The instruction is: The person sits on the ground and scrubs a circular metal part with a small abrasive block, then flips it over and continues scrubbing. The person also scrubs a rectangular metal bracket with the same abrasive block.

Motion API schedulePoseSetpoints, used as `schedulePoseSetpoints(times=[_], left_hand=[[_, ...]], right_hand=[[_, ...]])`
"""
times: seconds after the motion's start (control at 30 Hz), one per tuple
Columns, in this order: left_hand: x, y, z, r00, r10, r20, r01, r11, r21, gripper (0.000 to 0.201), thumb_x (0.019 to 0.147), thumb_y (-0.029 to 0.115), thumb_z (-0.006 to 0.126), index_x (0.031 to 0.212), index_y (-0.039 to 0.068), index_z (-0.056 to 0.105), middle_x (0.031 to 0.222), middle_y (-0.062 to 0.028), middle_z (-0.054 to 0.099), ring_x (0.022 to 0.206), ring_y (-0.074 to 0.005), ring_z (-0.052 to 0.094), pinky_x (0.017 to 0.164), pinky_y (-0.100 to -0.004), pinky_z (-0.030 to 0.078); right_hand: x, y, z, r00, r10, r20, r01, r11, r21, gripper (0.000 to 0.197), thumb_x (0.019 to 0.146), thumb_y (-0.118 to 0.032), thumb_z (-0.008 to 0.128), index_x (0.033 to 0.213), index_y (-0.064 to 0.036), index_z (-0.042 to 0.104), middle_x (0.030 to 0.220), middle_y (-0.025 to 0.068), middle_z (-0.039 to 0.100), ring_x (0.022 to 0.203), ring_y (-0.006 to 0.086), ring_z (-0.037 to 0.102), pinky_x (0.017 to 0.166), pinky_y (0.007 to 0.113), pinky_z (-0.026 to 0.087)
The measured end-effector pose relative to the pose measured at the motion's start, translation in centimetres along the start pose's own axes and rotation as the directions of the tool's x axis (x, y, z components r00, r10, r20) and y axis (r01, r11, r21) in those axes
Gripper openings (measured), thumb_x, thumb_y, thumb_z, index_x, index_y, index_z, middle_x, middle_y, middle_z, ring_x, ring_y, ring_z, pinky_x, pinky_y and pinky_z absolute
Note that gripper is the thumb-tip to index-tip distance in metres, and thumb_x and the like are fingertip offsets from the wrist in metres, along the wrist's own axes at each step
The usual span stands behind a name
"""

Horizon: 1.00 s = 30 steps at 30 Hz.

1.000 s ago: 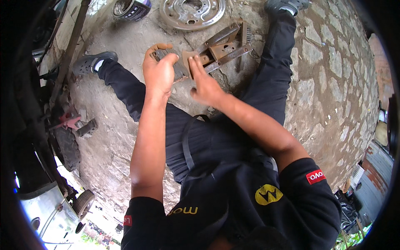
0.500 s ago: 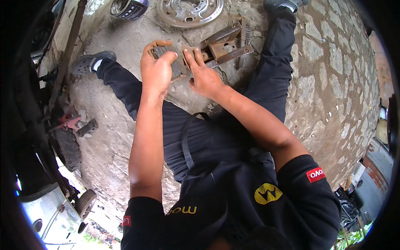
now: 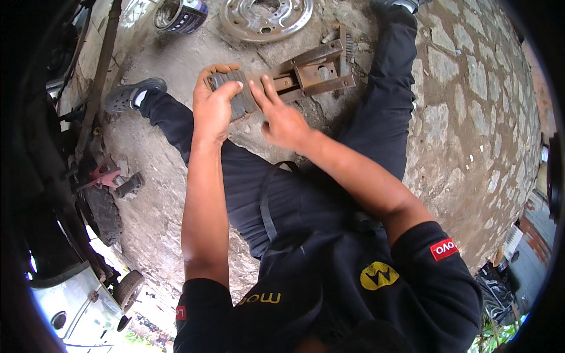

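My left hand (image 3: 213,109) is closed around a grey ribbed block (image 3: 237,100), with the thumb on its upper face. My right hand (image 3: 286,120) reaches in from the right, index and middle fingers stretched out over a small brown flat piece (image 3: 254,79) at the block's right edge. It looks like a scrap of sandpaper; motion blur hides its exact shape and most of how it is gripped. Just beyond the fingers, a rusty steel frame (image 3: 307,73) with two side bars lies on the ground.
A round metal disc with holes (image 3: 232,26) lies past my hands, beside a dark paint can (image 3: 180,16). Bristles of a brush (image 3: 351,46) show behind the frame. My legs (image 3: 385,88) spread on both sides. Stone paving (image 3: 465,106) is at right, vehicle parts (image 3: 126,288) at left.
My right hand has moved left with the brown piece, from near the steel frame to the block's edge. My left hand and the block have shifted slightly left and down.
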<state>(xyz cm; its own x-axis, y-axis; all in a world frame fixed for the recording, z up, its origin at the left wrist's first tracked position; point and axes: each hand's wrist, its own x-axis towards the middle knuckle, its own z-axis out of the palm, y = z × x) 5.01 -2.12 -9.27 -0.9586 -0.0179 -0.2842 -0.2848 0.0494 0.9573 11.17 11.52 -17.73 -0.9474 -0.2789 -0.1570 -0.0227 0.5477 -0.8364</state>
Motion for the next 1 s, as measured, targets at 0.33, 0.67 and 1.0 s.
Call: schedulePoseSetpoints(times=[0.33,0.67,1.0], left_hand=[[-0.4,0.1,-0.3,1.000,-0.017,-0.013,0.017,1.000,0.006,0.033,0.081,-0.007,0.061,0.111,0.003,0.057,0.117,-0.0097,0.066,0.098,-0.0170,0.063,0.088,-0.0298,0.052],[-0.5,0.1,-0.2,1.000,-0.004,0.009,0.005,1.000,-0.015,0.032,0.080,-0.007,0.061,0.111,0.002,0.057,0.119,-0.0103,0.066,0.100,-0.0176,0.063,0.089,-0.0299,0.051],[-0.5,-0.2,-0.2,1.000,-0.021,-0.018,0.020,0.999,-0.025,0.032,0.080,-0.007,0.061,0.111,0.002,0.057,0.118,-0.0105,0.066,0.104,-0.0189,0.063,0.091,-0.0312,0.051]], right_hand=[[1.0,1.2,1.8,0.987,-0.132,-0.088,0.138,0.989,0.054,0.101,0.074,0.002,0.063,0.162,-0.0138,0.015,0.167,0.0229,0.011,0.107,0.0489,0.063,0.088,0.051,0.056],[1.5,1.6,1.3,0.972,-0.199,-0.122,0.207,0.977,0.053,0.096,0.075,0.003,0.060,0.161,-0.0126,0.018,0.167,0.0154,0.020,0.111,0.0451,0.063,0.090,0.051,0.055],[-0.2,-0.1,0.5,0.997,-0.056,-0.046,0.058,0.997,0.042,0.094,0.074,0.003,0.061,0.158,-0.0125,0.024,0.164,0.0151,0.026,0.109,0.0457,0.064,0.089,0.053,0.055]])
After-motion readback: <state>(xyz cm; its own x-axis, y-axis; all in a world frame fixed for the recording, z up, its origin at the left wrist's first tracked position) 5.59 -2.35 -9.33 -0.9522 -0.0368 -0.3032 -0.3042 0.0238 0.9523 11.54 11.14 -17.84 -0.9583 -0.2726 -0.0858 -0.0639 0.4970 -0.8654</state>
